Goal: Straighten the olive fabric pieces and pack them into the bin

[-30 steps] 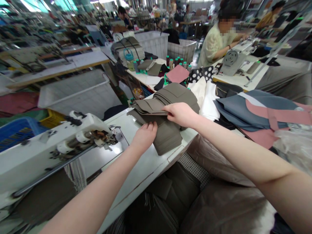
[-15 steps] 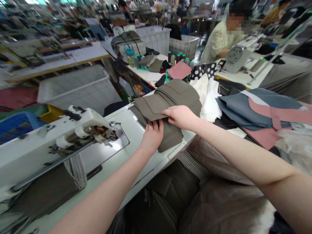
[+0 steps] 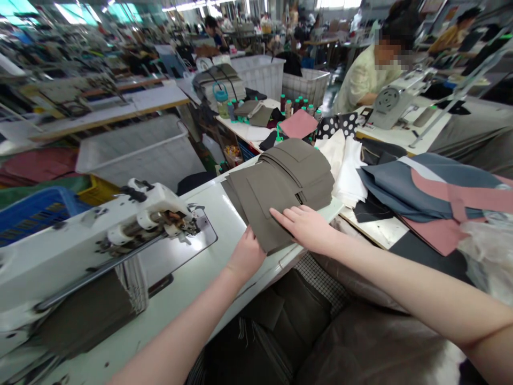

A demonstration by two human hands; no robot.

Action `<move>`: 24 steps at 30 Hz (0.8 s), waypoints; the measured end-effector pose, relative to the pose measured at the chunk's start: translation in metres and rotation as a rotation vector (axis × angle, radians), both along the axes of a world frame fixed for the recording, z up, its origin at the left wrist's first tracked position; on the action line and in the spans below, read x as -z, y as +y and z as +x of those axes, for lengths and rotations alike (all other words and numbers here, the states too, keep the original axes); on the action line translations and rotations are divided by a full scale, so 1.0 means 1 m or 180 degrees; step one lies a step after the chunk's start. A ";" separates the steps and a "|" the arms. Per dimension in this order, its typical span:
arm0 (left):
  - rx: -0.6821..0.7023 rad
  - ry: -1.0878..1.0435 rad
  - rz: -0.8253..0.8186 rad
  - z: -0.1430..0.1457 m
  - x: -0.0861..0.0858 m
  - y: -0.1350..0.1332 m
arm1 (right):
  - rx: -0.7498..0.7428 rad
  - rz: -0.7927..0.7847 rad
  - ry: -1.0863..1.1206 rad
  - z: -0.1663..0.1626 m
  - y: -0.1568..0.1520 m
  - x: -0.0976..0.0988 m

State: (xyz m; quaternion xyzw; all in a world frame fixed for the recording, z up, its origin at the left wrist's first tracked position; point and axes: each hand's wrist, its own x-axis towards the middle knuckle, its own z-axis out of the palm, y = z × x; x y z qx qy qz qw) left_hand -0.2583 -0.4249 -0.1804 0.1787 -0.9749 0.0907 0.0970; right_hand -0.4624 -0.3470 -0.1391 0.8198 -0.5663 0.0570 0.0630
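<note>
A stack of olive-grey cut fabric pieces (image 3: 288,171) lies on the white sewing table (image 3: 200,272), fanned toward the back. The top piece (image 3: 264,203) has been drawn toward me. My left hand (image 3: 246,254) grips its near edge from below, fingers tucked under the cloth. My right hand (image 3: 306,227) rests on top of the same piece with its fingers stretched flat. The sewing machine (image 3: 100,235) stands to the left of both hands.
Blue-grey and pink fabric (image 3: 433,187) and white cloth (image 3: 344,166) lie to the right. Thread spools (image 3: 296,104) and white bins (image 3: 260,72) stand behind. A person (image 3: 368,69) sews at the far right table. Dark fabric (image 3: 280,326) hangs below the table edge.
The top olive piece has slid off the stack toward me. Both hands moved nearer and lower with it; the right hand went from pinching the stack's edge to lying flat.
</note>
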 end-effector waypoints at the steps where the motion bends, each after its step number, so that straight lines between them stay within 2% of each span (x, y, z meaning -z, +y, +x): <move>1: -0.0004 0.0046 0.0049 0.001 0.002 0.001 | -0.0035 0.0012 -0.0041 -0.001 -0.001 -0.002; 5: -0.0123 0.0300 0.0353 0.004 0.009 0.001 | -0.0338 0.0178 -0.0618 -0.010 -0.027 -0.021; 8: -0.0232 0.0539 0.0712 0.006 0.016 -0.001 | -0.0162 -0.0150 -0.1140 -0.006 -0.063 -0.026; 11: -0.0262 0.0769 0.1232 0.010 0.019 -0.001 | 0.0222 -0.0442 -0.1236 0.004 -0.096 -0.011; 15: -0.0434 0.1295 0.2164 0.027 0.020 0.002 | 0.0290 -0.0400 -0.1148 0.008 -0.113 0.012; 17: -0.0796 0.1789 0.2625 0.035 0.021 0.000 | 0.0279 -0.0432 -0.1169 0.007 -0.114 0.016; 21: -0.2140 0.2966 0.3569 0.029 0.032 -0.025 | 0.0320 -0.0475 -0.1118 0.005 -0.113 0.014; 24: -0.2901 0.3162 0.4563 0.009 0.042 -0.056 | 0.0353 -0.0487 -0.1086 0.007 -0.114 0.014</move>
